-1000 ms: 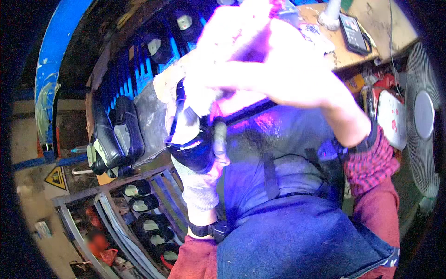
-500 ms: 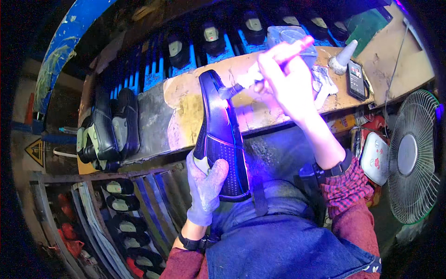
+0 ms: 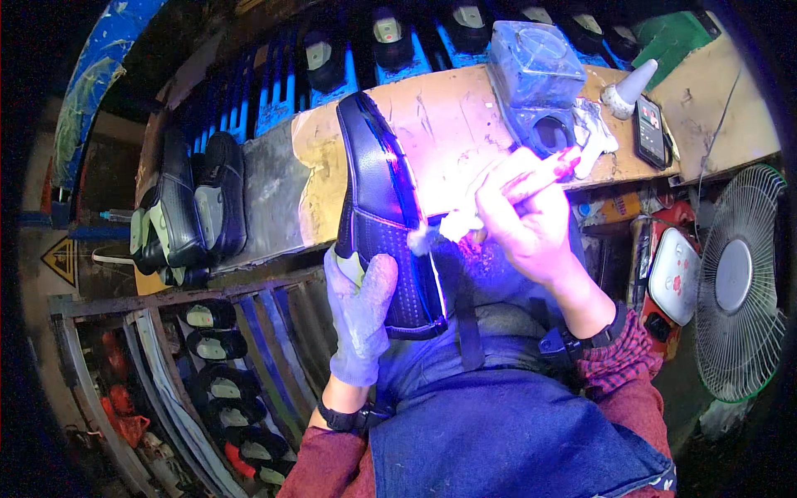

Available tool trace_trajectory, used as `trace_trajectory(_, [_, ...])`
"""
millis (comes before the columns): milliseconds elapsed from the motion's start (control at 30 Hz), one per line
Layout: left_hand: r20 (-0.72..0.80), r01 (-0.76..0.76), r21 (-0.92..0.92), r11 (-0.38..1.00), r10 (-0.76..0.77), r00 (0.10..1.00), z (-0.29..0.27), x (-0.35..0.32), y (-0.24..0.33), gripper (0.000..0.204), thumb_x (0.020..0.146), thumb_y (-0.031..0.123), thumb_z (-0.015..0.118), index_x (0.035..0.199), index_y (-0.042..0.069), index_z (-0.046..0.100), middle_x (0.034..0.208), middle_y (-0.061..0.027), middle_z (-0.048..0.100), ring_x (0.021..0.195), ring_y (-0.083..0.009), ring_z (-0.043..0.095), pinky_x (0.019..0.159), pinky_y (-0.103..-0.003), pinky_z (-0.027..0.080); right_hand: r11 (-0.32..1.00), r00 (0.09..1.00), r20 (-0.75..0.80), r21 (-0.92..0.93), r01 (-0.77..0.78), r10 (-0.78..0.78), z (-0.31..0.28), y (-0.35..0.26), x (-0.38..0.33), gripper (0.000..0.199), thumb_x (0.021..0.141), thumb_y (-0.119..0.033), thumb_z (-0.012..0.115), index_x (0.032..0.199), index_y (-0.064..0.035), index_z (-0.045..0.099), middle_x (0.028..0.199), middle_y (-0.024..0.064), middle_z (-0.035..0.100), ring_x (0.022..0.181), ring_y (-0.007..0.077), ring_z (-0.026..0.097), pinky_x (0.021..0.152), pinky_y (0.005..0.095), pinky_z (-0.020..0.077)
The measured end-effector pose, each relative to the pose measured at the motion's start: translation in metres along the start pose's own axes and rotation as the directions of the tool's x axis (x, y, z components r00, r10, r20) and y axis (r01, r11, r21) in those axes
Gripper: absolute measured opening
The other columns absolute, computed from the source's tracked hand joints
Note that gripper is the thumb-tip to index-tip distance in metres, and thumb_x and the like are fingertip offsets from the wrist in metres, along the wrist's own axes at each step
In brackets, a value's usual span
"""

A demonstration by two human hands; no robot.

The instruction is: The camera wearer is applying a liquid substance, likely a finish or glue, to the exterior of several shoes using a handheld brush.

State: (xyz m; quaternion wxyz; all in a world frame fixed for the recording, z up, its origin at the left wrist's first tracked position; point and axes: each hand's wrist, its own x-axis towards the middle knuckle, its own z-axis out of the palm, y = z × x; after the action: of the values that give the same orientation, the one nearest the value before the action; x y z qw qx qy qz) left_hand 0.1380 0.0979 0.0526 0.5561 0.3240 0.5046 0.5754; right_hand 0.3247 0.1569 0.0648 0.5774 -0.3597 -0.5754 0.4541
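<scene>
A worn workbench, topped with stained cardboard, carries black shoes at its 9 o'clock end, a boxy translucent container at 1 o'clock and, clustered at 2 o'clock, a crumpled white sheet, a grey cone-tipped bottle and, just beside the bottle, a black smartphone.

From my remote station, I log a workbench curving across the upper view, its top brown, with a dark grey sheet toward the left. Behind it I note a rack of blue slats. Upper left: a blue post, paint scuffed, ragged film clinging. Below the post, a yellow triangular warning sign. Lower left: a low rack with long bars. Right: a fan with a pale wire cage. Violet-white glare floods mid-bench; the outer edges I record as too dark to read.
</scene>
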Motion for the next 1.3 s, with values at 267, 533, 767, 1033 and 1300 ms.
trace_trajectory(267, [0.031, -0.128, 0.062, 0.990, 0.126, 0.991, -0.006, 0.018, 0.005, 0.043, 0.084, 0.006, 0.062, 0.122, 0.002, 0.041, 0.107, -0.0051, 0.056, 0.092, -0.0118, 0.055, 0.080, -0.027, 0.048, 0.999, 0.985, 0.170, 0.033, -0.003, -0.002, -0.003, 0.003, -0.007, 0.013, 0.081, -0.005, 0.065, 0.075, -0.0033, 0.053, 0.068, 0.0050, 0.057, 0.054, 0.0131, 0.055, 0.048, 0.0263, 0.0411])
trace_trajectory(533, [-0.068, -0.093, 0.378, 0.921, 0.128, 0.989, -0.029, 0.071, 0.066, 0.040, 0.082, 0.013, 0.065, 0.115, -0.001, 0.048, 0.095, -0.0044, 0.058, 0.080, -0.0102, 0.056, 0.069, -0.025, 0.047, 0.978, 0.976, -0.131, 0.133, -0.159, 0.176, -0.044, 0.008, 0.010, 0.009, 0.090, -0.011, 0.053, 0.090, -0.0022, 0.050, 0.077, 0.0106, 0.059, 0.052, 0.0135, 0.056, 0.045, 0.0236, 0.0459])
trace_trajectory(767, [-0.038, -0.127, 0.806, 0.578, 0.265, 0.964, -0.069, 0.241, 0.114, 0.053, 0.078, 0.040, 0.067, 0.101, -0.006, 0.057, 0.090, -0.0125, 0.061, 0.082, -0.0179, 0.056, 0.073, -0.030, 0.045, 0.999, 0.952, -0.302, 0.034, -0.040, 0.049, -0.065, 0.015, 0.022, 0.018, 0.092, -0.025, 0.053, 0.090, -0.0105, 0.043, 0.071, 0.0081, 0.054, 0.043, 0.0072, 0.043, 0.037, 0.0186, 0.0359])
trace_trajectory(1033, [-0.125, 0.173, 0.958, -0.231, 0.208, 0.970, -0.054, 0.389, 0.112, 0.064, 0.075, 0.058, 0.058, 0.118, 0.011, 0.061, 0.120, -0.0138, 0.059, 0.112, -0.0314, 0.056, 0.093, -0.041, 0.044, 0.997, 0.934, -0.350, -0.004, -0.083, 0.076, -0.084, 0.020, 0.032, 0.026, 0.091, -0.031, 0.054, 0.085, -0.0075, 0.045, 0.069, 0.0097, 0.055, 0.042, 0.0099, 0.047, 0.037, 0.0203, 0.0376])
trace_trajectory(1300, [-0.019, 0.028, 0.999, -0.021, 0.370, 0.929, -0.068, 0.329, 0.141, 0.075, 0.078, 0.056, 0.056, 0.122, -0.004, 0.052, 0.125, -0.0235, 0.052, 0.120, -0.0316, 0.048, 0.102, -0.036, 0.035, 0.987, 0.893, -0.429, -0.027, -0.159, 0.132, -0.082, 0.025, 0.039, 0.012, 0.092, -0.015, 0.054, 0.092, -0.0046, 0.050, 0.078, 0.0052, 0.059, 0.055, 0.0113, 0.055, 0.047, 0.0230, 0.0454])
